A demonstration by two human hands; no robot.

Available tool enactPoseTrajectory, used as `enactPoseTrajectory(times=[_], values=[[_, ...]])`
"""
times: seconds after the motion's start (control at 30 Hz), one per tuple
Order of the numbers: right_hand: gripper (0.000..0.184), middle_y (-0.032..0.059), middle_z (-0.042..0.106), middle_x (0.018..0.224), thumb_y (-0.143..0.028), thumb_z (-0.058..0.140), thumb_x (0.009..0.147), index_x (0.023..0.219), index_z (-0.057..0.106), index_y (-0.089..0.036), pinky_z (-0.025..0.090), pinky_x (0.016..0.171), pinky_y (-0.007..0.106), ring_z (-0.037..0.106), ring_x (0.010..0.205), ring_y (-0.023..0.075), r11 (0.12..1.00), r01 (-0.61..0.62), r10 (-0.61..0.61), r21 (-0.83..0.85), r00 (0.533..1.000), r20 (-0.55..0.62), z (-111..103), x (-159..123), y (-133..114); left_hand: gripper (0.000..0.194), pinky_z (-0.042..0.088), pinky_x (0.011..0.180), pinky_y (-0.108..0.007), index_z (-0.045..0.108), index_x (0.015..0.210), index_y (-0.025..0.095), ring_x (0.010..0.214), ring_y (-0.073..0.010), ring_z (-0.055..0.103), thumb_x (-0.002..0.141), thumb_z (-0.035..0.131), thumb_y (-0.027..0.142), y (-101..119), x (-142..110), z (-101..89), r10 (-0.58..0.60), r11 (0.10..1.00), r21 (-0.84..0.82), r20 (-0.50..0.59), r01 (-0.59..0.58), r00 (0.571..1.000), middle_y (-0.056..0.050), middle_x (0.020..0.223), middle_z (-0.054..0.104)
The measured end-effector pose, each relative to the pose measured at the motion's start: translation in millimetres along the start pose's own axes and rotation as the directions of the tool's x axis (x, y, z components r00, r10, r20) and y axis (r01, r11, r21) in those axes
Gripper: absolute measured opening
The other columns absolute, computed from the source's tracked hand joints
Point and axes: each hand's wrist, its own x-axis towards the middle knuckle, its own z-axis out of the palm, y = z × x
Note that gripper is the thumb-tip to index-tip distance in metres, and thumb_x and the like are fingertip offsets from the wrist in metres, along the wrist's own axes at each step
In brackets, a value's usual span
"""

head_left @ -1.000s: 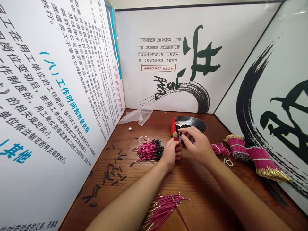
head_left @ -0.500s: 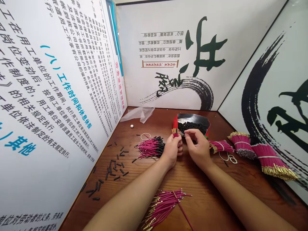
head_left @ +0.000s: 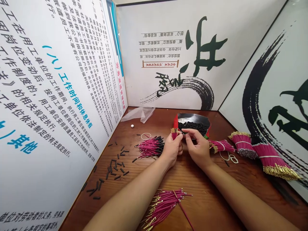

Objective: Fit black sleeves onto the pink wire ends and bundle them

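Observation:
My left hand [head_left: 171, 150] is closed round a small bunch of magenta wires [head_left: 174, 134], their gold tips pointing up and away. Close beside its thumb, my right hand [head_left: 199, 148] pinches a small black sleeve [head_left: 183, 131] between thumb and fingertips. The sleeve is near the gold tips; whether it touches one cannot be made out. Just behind both hands stands an open box [head_left: 201, 119], black inside with red sides, holding many black sleeves [head_left: 191, 126]. Left of my left hand lies a pile of magenta wires with black ends [head_left: 149, 147].
Loose magenta wires [head_left: 166, 203] lie between my forearms. Black sleeves [head_left: 113, 166] are scattered at left. Tied wire bundles [head_left: 271, 155] and white bands [head_left: 232, 158] lie at right. A clear plastic bag [head_left: 141, 114] lies at the back; printed panels [head_left: 168, 19] enclose the table.
My right fingertips have moved slightly left, and a black sleeve now shows between them by the left thumb. The wires in my left hand have tilted a little left.

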Motion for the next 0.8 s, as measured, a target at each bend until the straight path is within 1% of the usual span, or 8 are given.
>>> enactPoseTrajectory(times=[0.1,0.17,0.3,0.4,0.47,0.6,0.8], values=[[0.023,0.0057,0.074,0.099,-0.024,0.05,0.092,0.108,0.067,-0.021,0.054,0.079,0.031,0.069,0.084,0.018,0.999,0.03,-0.03,-0.04,0.999,0.011,-1.5,0.3,-3.7,0.044,0.011,0.037,-0.017,0.049,0.095,0.022,0.035,-0.0023,0.016,0.07,0.077,0.045,0.8,-0.1,-0.7,-0.006,1.0,-0.002,-0.012,0.006,1.0,0.015,0.047,0.029],[0.025,0.0056,0.074,0.097,-0.023,0.049,0.091,0.108,0.067,-0.021,0.054,0.077,0.032,0.069,0.081,0.0177,0.997,0.046,-0.044,-0.062,0.999,0.023,-2.5,0.5,-5.7,0.044,0.011,0.037,-0.017,0.05,0.095,0.021,0.034,-0.0024,0.017,0.07,0.077,0.046,1.6,-0.4,-0.9,-0.013,1.0,-0.002,-0.018,0.013,1.0,0.015,0.045,0.028],[0.027,0.0048,0.074,0.092,-0.021,0.048,0.09,0.11,0.066,-0.021,0.054,0.077,0.032,0.068,0.078,0.0172,0.995,0.072,-0.07,-0.062,0.997,0.03,-3.2,0.4,-6.3,0.045,0.011,0.037,-0.017,0.044,0.083,0.021,0.034,-0.0017,0.018,0.069,0.078,0.047,2.6,-0.8,-0.8,-0.013,1.0,-0.002,-0.001,0.013,1.0,0.014,0.046,0.028],[0.028,0.0039,0.073,0.088,-0.02,0.048,0.088,0.108,0.066,-0.021,0.053,0.074,0.031,0.066,0.075,0.0168,0.996,0.057,-0.056,-0.065,0.998,0.027,-2.7,-0.1,-4.9,0.045,0.011,0.037,-0.016,0.037,0.078,0.022,0.034,-0.0017,0.016,0.071,0.075,0.046,2.6,-0.1,-1.2,-0.022,0.999,-0.027,0.022,0.023,1.0,0.014,0.047,0.026],[0.027,0.0033,0.072,0.086,-0.019,0.048,0.087,0.107,0.066,-0.021,0.053,0.071,0.03,0.066,0.073,0.0163,0.997,0.046,-0.044,-0.067,0.998,0.036,-2.1,-0.5,-3.8,0.042,0.01,0.036,-0.016,0.036,0.078,0.023,0.034,-0.002,0.014,0.072,0.072,0.043,2.3,0.6,-1.9,-0.025,0.998,-0.048,0.027,0.026,0.999,0.015,0.047,0.025],[0.027,0.003,0.071,0.085,-0.018,0.049,0.086,0.108,0.066,-0.02,0.051,0.069,0.029,0.063,0.07,0.0156,0.997,0.045,-0.042,-0.07,0.998,0.048,-1.5,-1.0,-1.7,0.039,0.01,0.036,-0.016,0.038,0.08,0.023,0.035,-0.0019,0.015,0.07,0.072,0.039,1.4,1.6,-3.4,-0.02,0.998,-0.059,0.039,0.022,0.999,0.014,0.047,0.028],[0.029,0.0019,0.07,0.082,-0.019,0.05,0.086,0.11,0.066,-0.02,0.05,0.068,0.029,0.062,0.069,0.0159,0.997,0.004,0.001,-0.071,0.998,0.062,-2.3,-0.5,0.7,0.04,0.01,0.035,-0.016,0.041,0.082,0.023,0.035,-0.0024,0.015,0.069,0.074,0.042,0.0,1.6,-3.2,-0.008,0.999,-0.041,0.031,0.009,0.999,0.014,0.046,0.029]])
